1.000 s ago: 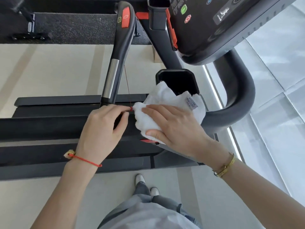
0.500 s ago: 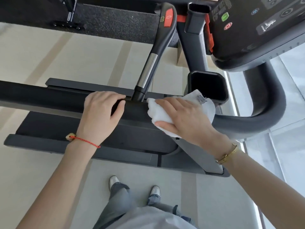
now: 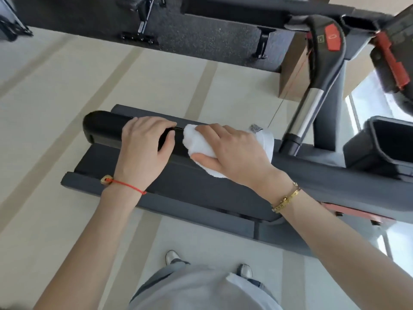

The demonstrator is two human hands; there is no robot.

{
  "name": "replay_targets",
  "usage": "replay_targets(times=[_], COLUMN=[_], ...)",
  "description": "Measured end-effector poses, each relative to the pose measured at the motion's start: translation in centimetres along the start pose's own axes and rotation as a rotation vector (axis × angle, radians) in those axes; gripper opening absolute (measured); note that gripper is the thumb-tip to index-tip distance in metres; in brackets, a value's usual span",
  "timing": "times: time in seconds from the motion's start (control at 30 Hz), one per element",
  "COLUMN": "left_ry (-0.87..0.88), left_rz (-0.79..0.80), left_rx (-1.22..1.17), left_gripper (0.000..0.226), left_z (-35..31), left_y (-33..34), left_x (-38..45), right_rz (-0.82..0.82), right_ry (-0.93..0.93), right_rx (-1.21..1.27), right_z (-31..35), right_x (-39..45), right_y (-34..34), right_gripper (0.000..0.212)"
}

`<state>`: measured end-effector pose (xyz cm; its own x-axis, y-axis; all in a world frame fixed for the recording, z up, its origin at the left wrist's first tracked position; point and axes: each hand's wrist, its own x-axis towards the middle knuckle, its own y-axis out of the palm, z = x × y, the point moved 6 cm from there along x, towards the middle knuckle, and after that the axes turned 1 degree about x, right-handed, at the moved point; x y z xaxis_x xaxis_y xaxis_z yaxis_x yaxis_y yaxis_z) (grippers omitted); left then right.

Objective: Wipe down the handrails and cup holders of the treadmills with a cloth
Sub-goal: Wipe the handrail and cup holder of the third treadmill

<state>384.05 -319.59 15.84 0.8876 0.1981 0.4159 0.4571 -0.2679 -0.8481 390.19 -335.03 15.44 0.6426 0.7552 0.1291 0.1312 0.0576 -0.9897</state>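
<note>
right hand [image 3: 237, 153] gripping cloth [image 3: 201, 142] on handrail [image 3: 100, 128] (left hand [image 3: 143, 151] beside)

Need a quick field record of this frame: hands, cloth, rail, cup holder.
left hand: fingers curled over the black handrail, near its free end
right hand: presses the white cloth onto the same handrail, just beside the left hand
cloth: bunched, draped over the rail, a label shows at its far edge
cup holder: black, at the right edge of the view, no hand on it
wrists: red string on the left, gold bracelet on the right
</note>
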Motion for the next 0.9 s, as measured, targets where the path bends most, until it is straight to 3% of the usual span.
replay_targets(times=[0.47,0.73,0.9], left_ry=[-0.129,-0.323,-0.484], left_rz=[0.031,-0.021,-0.103], left_rx=[-0.072,-0.067,-0.021], left_gripper=[0.028,0.027,0.026], left_z=[17.3,25.4,29.3], left_y=[-6.3,-10.4,-13.3], left_x=[0.3,-4.8,-9.6], right_rz=[-0.001,0.031,0.052], right_ry=[-0.087,-0.324,-0.44], right_rx=[0.129,0.261,0.343], right_z=[13.3,20.8,27.1], right_x=[14.4,20.3,22.2], right_y=[1.1,1.1,1.4], right_gripper=[0.063,0.041,0.04])
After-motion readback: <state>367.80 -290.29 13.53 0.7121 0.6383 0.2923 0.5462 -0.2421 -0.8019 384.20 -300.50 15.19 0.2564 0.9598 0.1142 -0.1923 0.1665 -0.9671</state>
